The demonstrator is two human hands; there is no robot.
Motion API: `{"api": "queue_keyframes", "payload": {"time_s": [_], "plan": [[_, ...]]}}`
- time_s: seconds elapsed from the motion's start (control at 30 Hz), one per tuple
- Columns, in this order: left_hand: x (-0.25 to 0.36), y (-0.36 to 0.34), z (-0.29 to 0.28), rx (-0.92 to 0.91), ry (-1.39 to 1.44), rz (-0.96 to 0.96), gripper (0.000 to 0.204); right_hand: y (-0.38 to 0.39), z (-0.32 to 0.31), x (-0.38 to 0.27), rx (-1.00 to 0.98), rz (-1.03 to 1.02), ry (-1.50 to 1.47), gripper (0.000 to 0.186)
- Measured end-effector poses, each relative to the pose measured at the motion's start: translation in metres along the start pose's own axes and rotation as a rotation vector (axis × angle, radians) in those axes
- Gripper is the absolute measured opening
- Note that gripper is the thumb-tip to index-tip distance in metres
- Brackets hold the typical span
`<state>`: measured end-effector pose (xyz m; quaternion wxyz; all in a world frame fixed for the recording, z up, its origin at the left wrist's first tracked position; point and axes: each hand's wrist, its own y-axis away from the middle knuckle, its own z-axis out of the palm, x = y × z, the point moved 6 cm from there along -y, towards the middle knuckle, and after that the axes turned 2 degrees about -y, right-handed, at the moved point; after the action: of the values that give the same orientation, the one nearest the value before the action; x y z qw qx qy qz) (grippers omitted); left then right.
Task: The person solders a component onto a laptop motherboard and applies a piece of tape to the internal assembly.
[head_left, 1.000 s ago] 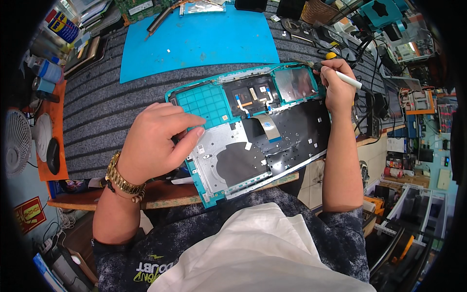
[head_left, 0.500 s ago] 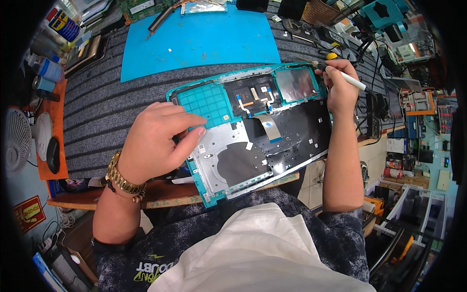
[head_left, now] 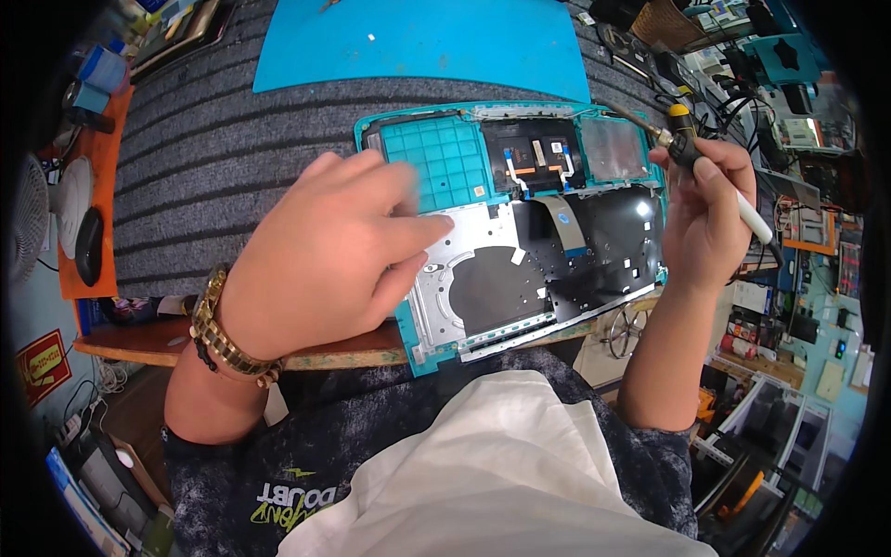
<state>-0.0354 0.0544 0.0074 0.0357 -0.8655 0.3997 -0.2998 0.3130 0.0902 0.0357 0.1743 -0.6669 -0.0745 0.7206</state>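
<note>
A teal laptop top cover [head_left: 434, 162] lies inner side up on the bench, with the touchpad's back [head_left: 527, 172] in its upper middle. A silver metal plate [head_left: 444, 241] and a black keyboard backing [head_left: 608, 237] fill its near part. A wide ribbon cable [head_left: 563, 226] lies across the black backing. My right hand [head_left: 713, 200] grips a soldering iron [head_left: 685, 150] with a white handle. Its tip points up and left, near the cover's far right rim. Over the cover's left side hovers my left hand [head_left: 325, 241], index finger and thumb apart; its other fingers are partly blurred.
A blue mat [head_left: 418, 46] lies beyond the cover on the grey striped bench cloth [head_left: 213, 139]. Cables and tools [head_left: 640, 60] crowd the far right. At the left are a fan [head_left: 30, 209] and a black computer mouse [head_left: 90, 246] on an orange board.
The soldering iron has swung, its tip now pointing up-left. My left hand has opened its finger and thumb. The whole view has shifted, with the cover now farther right.
</note>
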Motion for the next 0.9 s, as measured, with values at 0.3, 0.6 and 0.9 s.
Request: {"api": "queue_keyframes", "payload": {"time_s": [0.3, 0.6, 0.9], "plan": [[0.018, 0.005, 0.009, -0.011, -0.105, -0.056, 0.04, 0.068, 0.072, -0.018, -0.109, 0.025, 0.108, 0.026], [0.024, 0.008, 0.013, -0.025, -0.211, -0.117, 0.046, 0.123, 0.093, -0.004, -0.116, 0.166, 0.086, 0.02], [0.017, 0.005, 0.007, -0.086, -0.232, -0.028, 0.044, 0.137, 0.085, 0.017, -0.004, 0.162, 0.137, 0.018]]}}
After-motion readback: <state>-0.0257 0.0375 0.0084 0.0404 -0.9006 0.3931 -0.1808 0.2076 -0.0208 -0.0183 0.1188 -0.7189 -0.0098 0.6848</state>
